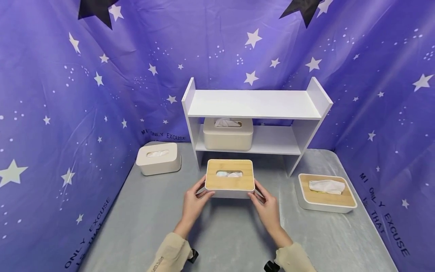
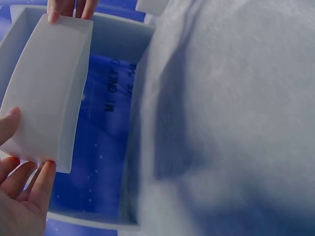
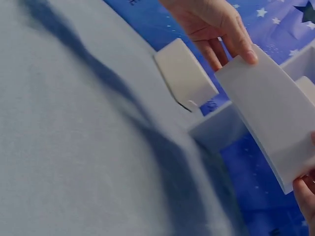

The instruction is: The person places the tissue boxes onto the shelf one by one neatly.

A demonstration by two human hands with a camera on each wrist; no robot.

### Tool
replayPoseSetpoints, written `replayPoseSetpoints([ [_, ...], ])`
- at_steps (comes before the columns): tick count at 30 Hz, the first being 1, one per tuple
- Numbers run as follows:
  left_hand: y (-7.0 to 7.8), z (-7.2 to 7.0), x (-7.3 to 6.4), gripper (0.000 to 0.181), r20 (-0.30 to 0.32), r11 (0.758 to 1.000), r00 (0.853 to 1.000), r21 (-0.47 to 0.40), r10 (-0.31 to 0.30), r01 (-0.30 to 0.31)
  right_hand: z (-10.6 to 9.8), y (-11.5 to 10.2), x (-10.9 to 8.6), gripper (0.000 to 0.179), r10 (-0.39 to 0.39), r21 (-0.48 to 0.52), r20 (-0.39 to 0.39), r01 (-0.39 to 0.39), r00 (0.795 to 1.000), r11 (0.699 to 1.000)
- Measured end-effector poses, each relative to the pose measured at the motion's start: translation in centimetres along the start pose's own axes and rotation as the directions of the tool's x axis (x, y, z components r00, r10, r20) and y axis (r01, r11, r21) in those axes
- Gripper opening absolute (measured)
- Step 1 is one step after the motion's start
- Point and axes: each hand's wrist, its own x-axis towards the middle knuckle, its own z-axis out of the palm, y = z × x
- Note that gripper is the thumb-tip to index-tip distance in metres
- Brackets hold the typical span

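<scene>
In the head view, a tissue box (image 1: 228, 164) with a wooden lid and pale sides is held in front of the white shelf, its slot showing bits of tissue. My left hand (image 1: 194, 204) grips its left end, thumb on the near side. At the opposite end, my right hand (image 1: 267, 210) holds it the same way. Both wrist views show the box raised off the table, with the left hand's fingers (image 2: 42, 184) under one end. Just above and behind it, a cream tissue box (image 1: 228, 139) sits on the middle board at the left.
The white shelf (image 1: 253, 104) stands at the back of the grey cloth-covered table (image 1: 234, 241). Another cream tissue box (image 1: 159, 160) lies at the left, and a second wooden-lidded tissue box (image 1: 327, 206) at the right. A purple star-patterned curtain (image 1: 217, 53) surrounds the table.
</scene>
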Motion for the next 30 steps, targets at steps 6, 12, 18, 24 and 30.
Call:
replayPoseSetpoints([
  [6,1.0,1.0,0.2,0.064,0.012,0.999,1.0,-0.04,0.027,-0.027,-1.3,-1.4,0.6,0.05,0.012,-0.037,-0.028,-0.013,1.0,0.999],
  [12,2.3,2.0,0.6,0.065,0.036,0.998,0.999,-0.06,-0.02,0.022,-2.7,-4.5,1.2,0.047,0.001,-0.035,-0.043,-0.002,0.999,0.999],
  [18,3.5,3.0,1.1,0.063,0.072,0.997,0.997,-0.075,-0.003,0.008,-4.0,-4.3,1.8,0.047,-0.009,-0.05,-0.081,0.005,0.997,0.999],
  [24,4.1,4.1,1.5,0.06,0.081,0.991,0.994,-0.12,0.067,-0.057,-5.4,-2.5,2.3,0.05,-0.024,-0.04,-0.112,0.019,0.993,0.999],
  [30,4.9,5.0,1.9,0.058,0.1,0.984,0.987,-0.142,0.122,-0.107,-6.8,-2.9,2.9,0.05,-0.036,-0.061,-0.13,0.028,0.991,0.998],
])
